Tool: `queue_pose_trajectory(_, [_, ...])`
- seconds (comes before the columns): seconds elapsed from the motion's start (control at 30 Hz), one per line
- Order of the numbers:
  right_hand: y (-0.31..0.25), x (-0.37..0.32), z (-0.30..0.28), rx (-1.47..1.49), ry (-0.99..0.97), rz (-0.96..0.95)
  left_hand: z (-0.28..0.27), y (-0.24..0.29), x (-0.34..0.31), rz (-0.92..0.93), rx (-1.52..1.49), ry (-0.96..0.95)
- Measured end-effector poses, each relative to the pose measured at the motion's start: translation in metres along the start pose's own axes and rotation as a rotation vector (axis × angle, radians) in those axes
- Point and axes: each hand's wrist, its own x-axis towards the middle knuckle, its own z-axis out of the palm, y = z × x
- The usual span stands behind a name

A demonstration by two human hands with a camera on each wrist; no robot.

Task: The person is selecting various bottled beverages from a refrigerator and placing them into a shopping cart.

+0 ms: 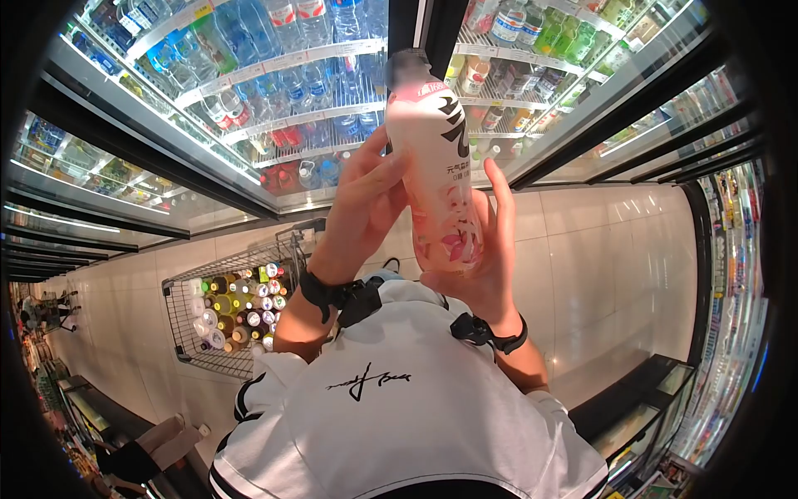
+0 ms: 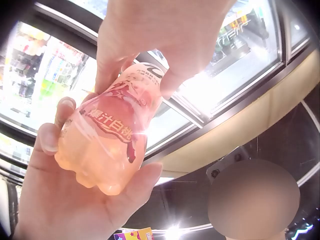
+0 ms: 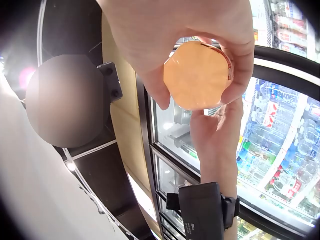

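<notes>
A pink peach-drink bottle [image 1: 440,158] with a dark cap is held up in front of the chest, its cap end toward the fridge. The left hand [image 1: 366,195] grips its upper part, with the thumb across the near side. Around the lower part curls the right hand [image 1: 486,258], one finger raised along the side. In the left wrist view, white lettering crosses the red label of the bottle [image 2: 112,120]. The right wrist view looks straight at the pale orange base of the bottle [image 3: 197,75], between the right hand's thumb and fingers.
Lit fridge shelves [image 1: 283,71] of bottled drinks stand ahead, split by a dark upright frame. A wire shopping cart [image 1: 179,320] holding several bottles is at the left on the tiled floor [image 1: 615,283]. More stocked shelves [image 1: 731,316] line the right.
</notes>
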Motion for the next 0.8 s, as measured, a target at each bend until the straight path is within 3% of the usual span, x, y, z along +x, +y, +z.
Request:
queue_pose_trajectory(0.3, [-0.001, 0.002, -0.004, 0.108, -0.030, 0.049, -0.005, 0.001, -0.002, 0.011, 0.090, 0.066])
queue_pose_trajectory(0.4, [0.001, 0.000, -0.009, 0.214, -0.057, 0.124, -0.006, 0.001, -0.001, -0.005, 0.012, 0.046])
queue_pose_trajectory(0.47, [-0.005, -0.002, -0.008, 0.420, -0.070, 0.305, -0.006, 0.000, -0.001, -0.007, -0.004, 0.043])
queue_pose_trajectory(0.67, [-0.020, 0.000, -0.011, 0.569, -0.125, 0.441, -0.010, 0.001, -0.001, -0.042, 0.105, 0.056])
queue_pose_trajectory(0.8, [-0.017, -0.003, -0.014, 0.456, -0.164, 0.423, -0.006, -0.006, -0.001, 0.018, 0.129, 0.073])
